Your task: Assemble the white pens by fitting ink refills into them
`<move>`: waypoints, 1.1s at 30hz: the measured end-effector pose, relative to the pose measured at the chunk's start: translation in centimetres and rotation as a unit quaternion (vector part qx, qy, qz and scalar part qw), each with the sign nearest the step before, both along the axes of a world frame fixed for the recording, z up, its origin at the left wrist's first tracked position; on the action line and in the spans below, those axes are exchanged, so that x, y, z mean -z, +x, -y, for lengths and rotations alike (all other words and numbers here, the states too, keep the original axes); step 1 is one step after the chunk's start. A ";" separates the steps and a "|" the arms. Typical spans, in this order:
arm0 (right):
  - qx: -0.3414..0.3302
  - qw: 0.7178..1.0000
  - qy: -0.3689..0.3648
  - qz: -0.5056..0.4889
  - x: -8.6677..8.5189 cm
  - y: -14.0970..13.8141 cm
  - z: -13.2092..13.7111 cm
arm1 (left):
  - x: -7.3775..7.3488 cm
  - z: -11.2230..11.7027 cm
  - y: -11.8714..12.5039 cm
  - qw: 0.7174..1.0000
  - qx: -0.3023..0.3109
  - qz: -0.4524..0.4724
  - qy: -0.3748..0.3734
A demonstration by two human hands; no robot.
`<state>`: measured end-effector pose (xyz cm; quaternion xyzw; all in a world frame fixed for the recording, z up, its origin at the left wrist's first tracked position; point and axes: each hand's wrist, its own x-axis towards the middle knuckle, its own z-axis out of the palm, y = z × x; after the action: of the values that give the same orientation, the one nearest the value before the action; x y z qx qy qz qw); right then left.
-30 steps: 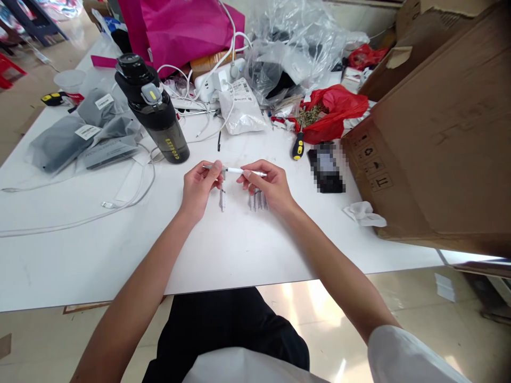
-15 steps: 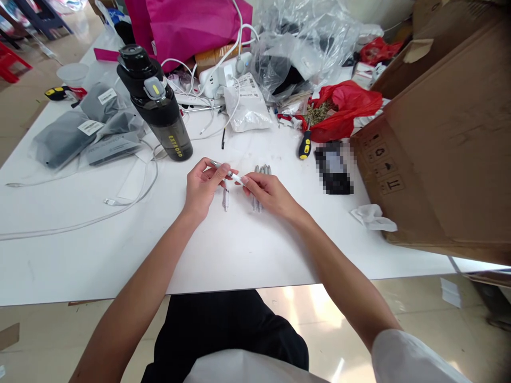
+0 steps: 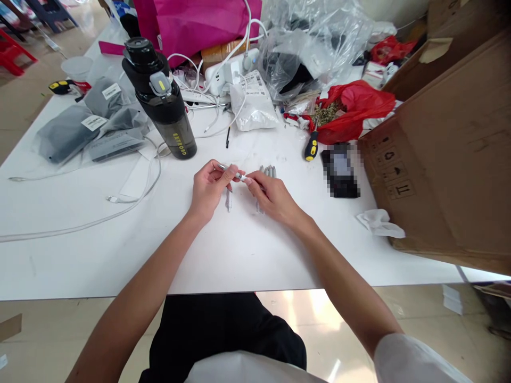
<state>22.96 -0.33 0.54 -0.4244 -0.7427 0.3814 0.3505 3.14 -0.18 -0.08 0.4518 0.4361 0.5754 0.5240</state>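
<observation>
Left hand (image 3: 208, 192): fingers closed around pen (image 3: 240, 176) | right hand (image 3: 276, 200): fingers pinching its white part | pen: above tabletop (image 3: 239, 255), sloping down rightward; level a second ago; hands now closer, so work seems centred on that end | other pens (image 3: 268, 171): partly beneath right hand

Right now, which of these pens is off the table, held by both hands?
The white-and-silver pen held between the left hand and right hand; the lone pen and the grouped pens lie on the table.
</observation>
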 end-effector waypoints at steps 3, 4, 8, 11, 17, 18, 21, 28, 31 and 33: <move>0.010 1.000 0.020 -0.001 0.2 0.1 -0.2 | -0.1 0.1 0.1 1.000 0.000 0.003 0.004; 0.017 1.000 0.016 -0.007 0.3 0.2 -0.2 | -0.1 0.2 0.2 1.000 0.001 0.003 0.004; 0.032 0.999 0.009 -0.003 0.5 0.2 -0.1 | 0.0 0.2 0.4 1.000 0.005 0.003 0.001; 0.032 0.998 0.035 0.032 0.3 0.1 0.0 | 0.2 0.3 0.5 1.000 0.004 0.011 0.003; 0.038 0.993 0.064 0.097 0.6 0.2 -0.3 | 0.1 0.5 0.6 0.999 -0.005 0.034 0.002; 0.044 0.992 0.059 0.105 0.7 0.3 -0.3 | 0.0 0.5 0.5 0.999 -0.008 0.036 0.000; 0.062 0.989 0.065 0.122 1.0 0.5 -0.4 | -0.2 0.5 0.4 0.999 -0.012 0.038 -0.008; 0.061 0.971 0.155 0.170 0.9 0.7 -0.6 | -0.2 -0.1 -0.2 0.997 -0.046 0.063 -0.022; 0.057 0.970 0.164 0.172 1.0 0.8 -0.7 | -0.1 -0.4 -0.5 0.996 -0.057 0.067 -0.021; 0.056 0.969 0.167 0.174 1.0 0.9 -0.8 | 0.0 -0.5 -0.5 0.996 -0.056 0.065 -0.020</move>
<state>23.85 0.43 -0.49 -0.4609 -0.8201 0.1524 0.3029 2.59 0.32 -0.11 0.3775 0.4375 0.6230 0.5271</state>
